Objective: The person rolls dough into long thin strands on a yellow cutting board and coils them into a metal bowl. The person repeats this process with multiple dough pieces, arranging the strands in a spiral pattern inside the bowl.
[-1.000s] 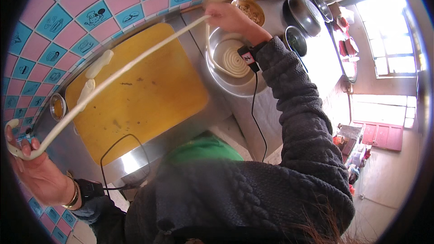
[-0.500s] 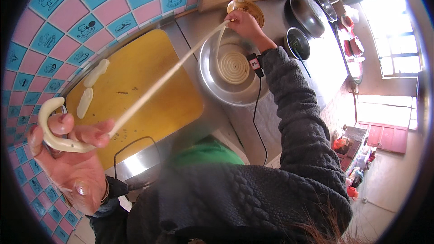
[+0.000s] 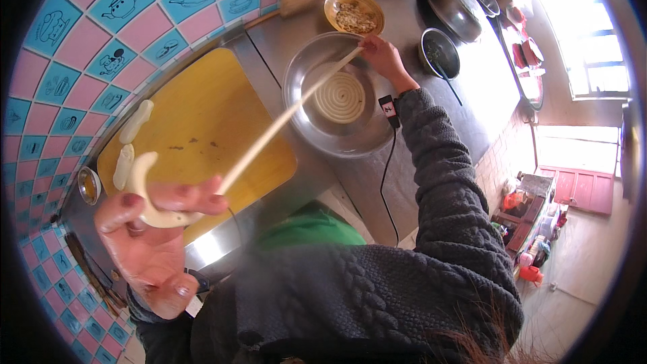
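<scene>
My left hand (image 3: 158, 243) holds one end of a pale dough rope (image 3: 259, 145) at lower left, with a curved piece across its curled fingers. The rope stretches diagonally up to my right hand (image 3: 381, 54), whose fingers pinch it over the steel basin (image 3: 300, 118). A flat spiral coil of dough (image 3: 339, 101) lies inside that basin. Two pale dough pieces (image 3: 135, 121) rest along the far-left edge of the yellow board (image 3: 249, 155).
A yellow plate of crumbly food (image 3: 355, 17) stands behind the basin. Right of it are dark metal pans (image 3: 451, 10) and a small bowl (image 3: 438, 54) with a utensil. A small bowl (image 3: 89, 185) sits by the tiled wall. A black cable (image 3: 383, 189) crosses the counter.
My left hand has moved from the far left edge inward to the right, carrying the rope's end. My right hand has shifted rightward and now appears lower, closer over the basin.
</scene>
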Available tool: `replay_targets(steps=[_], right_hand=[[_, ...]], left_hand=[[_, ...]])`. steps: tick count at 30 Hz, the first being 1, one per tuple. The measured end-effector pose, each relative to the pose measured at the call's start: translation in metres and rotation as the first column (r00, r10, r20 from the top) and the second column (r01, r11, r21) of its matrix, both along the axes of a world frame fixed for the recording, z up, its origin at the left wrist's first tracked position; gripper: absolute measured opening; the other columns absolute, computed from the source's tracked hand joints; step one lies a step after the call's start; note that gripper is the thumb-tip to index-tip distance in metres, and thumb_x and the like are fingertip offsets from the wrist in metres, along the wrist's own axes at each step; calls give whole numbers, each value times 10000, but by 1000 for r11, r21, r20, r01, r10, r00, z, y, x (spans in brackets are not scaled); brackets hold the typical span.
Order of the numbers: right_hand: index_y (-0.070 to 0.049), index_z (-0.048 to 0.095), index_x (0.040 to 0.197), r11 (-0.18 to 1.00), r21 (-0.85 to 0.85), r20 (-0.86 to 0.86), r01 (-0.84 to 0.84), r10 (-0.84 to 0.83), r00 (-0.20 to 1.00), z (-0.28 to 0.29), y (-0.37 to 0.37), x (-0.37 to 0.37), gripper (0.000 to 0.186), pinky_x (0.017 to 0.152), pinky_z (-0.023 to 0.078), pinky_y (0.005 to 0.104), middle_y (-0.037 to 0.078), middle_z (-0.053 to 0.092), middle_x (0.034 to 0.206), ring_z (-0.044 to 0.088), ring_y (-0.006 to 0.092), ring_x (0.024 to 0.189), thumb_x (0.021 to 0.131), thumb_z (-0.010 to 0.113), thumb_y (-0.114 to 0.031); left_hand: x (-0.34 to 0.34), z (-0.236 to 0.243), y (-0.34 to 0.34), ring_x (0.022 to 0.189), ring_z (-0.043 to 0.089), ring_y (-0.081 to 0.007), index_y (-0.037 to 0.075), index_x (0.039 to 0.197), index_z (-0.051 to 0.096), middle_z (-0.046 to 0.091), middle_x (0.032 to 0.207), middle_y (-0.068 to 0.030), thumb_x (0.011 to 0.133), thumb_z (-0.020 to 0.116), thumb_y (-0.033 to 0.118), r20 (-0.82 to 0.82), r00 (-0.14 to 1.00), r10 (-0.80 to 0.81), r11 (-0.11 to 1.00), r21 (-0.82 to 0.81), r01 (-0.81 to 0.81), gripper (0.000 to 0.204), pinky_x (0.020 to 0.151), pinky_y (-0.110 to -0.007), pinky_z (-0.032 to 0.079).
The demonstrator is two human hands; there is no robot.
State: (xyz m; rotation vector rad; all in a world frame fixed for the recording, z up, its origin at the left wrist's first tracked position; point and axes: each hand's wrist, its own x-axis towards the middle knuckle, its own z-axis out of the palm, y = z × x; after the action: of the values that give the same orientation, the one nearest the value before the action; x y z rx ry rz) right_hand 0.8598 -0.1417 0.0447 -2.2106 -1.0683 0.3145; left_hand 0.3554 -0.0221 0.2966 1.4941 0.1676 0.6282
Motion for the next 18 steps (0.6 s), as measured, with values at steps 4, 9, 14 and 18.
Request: replay_targets(steps=[4, 9, 14, 18], right_hand=[[-98, 698, 1018, 999, -46, 25, 19, -18, 1000, -7, -20, -5, 173, 820, 558, 424, 157, 730, 968, 709, 354, 944, 877, 630, -171], [-77, 688, 1020, 991, -119, 134, -65, 81, 988, -17, -47, -10, 176, 795, 556, 421, 147, 718, 955, 702, 343, 907, 853, 652, -119], [-57, 670, 1004, 954, -122, 133, -273, 288, 948, -28, -65, -4, 170, 819, 538, 444, 156, 694, 969, 672, 368, 954, 841, 622, -53], [-49, 673, 1029, 891, -246, 198, -381, 431, 881, -30, -72, -3, 214, 908, 517, 439, 159, 687, 1040, 643, 368, 1051, 829, 604, -21]], left_hand=[[10, -2, -8, 1119, 682, -291, 198, 1400, 384, 619, 1269, -130, 784, 856, 388, -14, 990, -142, 982, -126, 139, 799, 1116, -646, 419], [22, -7, -16, 1169, 672, -315, 198, 1365, 362, 635, 1289, -159, 769, 847, 261, 52, 950, -307, 942, -128, 311, 771, 1116, -665, 404], [31, -6, -27, 1191, 653, -384, 162, 1357, 352, 608, 1298, -232, 750, 831, 131, 106, 913, -393, 869, -282, 407, 774, 1100, -703, 388], [41, -10, -38, 1236, 591, -500, 16, 1347, 366, 548, 1304, -401, 785, 780, 9, 270, 862, -430, 735, -449, 508, 698, 1060, -618, 461]])
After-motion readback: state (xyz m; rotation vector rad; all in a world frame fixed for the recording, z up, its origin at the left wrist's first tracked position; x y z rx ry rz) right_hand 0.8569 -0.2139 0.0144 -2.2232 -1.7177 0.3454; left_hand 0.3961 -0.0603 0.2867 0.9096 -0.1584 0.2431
